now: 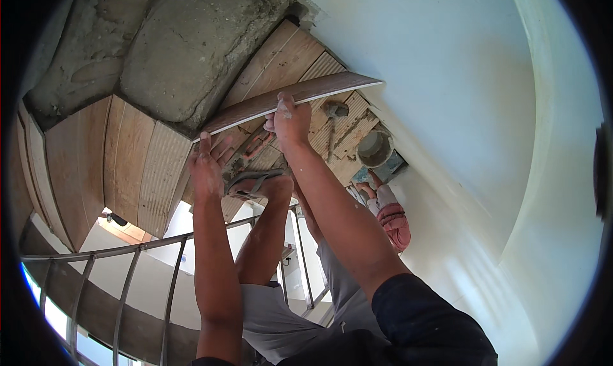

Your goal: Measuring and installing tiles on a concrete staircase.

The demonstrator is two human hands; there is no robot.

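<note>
A long brown wood-look plank tile with a pale edge lies slanted across the stair. My right hand is closed on its front edge near the middle. My left hand has its fingers stretched apart, a fingertip touching the plank’s left end. Behind that end is bare, rough cement; wood-look tiles cover the neighbouring surfaces. A tool with an orange handle lies below the plank, partly hidden, and a dark mallet head rests to its right. My sandalled foot is just below my hands.
A round bucket stands on the treads by the white wall. Further down the stairs is another person in pink, a hand reaching up. A curved metal railing runs along the lower left.
</note>
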